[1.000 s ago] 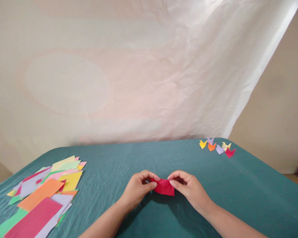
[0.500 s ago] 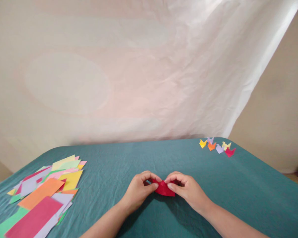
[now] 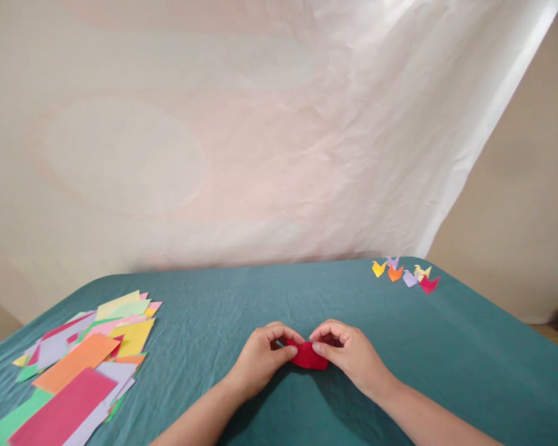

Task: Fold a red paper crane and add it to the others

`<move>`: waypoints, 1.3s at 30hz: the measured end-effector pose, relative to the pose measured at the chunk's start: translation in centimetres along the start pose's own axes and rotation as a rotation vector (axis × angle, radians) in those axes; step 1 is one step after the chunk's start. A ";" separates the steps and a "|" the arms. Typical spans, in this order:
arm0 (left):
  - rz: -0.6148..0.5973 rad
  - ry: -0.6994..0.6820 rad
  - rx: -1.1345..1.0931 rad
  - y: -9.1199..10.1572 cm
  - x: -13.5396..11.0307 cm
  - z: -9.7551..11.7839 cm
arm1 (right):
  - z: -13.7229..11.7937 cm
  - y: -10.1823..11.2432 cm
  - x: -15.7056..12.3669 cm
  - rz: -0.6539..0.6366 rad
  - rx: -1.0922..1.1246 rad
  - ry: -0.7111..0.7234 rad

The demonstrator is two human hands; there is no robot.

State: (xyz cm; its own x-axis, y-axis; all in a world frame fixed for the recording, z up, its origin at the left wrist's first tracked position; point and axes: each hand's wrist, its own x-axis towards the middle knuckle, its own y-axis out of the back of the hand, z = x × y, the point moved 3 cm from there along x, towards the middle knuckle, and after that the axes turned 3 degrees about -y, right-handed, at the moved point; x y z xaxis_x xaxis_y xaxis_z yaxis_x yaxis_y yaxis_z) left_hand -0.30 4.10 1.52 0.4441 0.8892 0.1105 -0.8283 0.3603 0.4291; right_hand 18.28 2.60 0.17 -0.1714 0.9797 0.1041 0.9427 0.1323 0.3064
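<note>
A small folded piece of red paper [image 3: 308, 357] lies low over the teal tablecloth [image 3: 279, 297], in front of me. My left hand [image 3: 263, 357] pinches its left end with thumb and curled fingers. From the other side my right hand [image 3: 348, 353] pinches its right end, its fingers bent over the top. The two hands nearly touch above the paper, which hides part of its shape.
A loose spread of coloured paper sheets [image 3: 77, 362] covers the table's left side. Several small folded paper figures [image 3: 405, 274] sit at the far right corner. A creased white backdrop [image 3: 242, 136] hangs behind the table.
My hands have drawn closer together, and the red paper between them looks shorter and more bunched than one second ago. The sheets and folded figures have not moved.
</note>
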 end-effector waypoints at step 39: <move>0.008 0.043 -0.088 0.2 0.1 -0.9 | 0.3 -0.1 -0.1 -0.069 -0.024 -0.026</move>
State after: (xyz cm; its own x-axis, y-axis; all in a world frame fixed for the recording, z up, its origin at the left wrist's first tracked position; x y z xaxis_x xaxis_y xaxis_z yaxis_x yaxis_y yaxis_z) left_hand -0.76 4.52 0.80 0.4240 0.9026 0.0744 -0.8594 0.3751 0.3474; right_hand 18.26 2.49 -0.15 -0.2277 0.9720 0.0578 0.9216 0.1960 0.3349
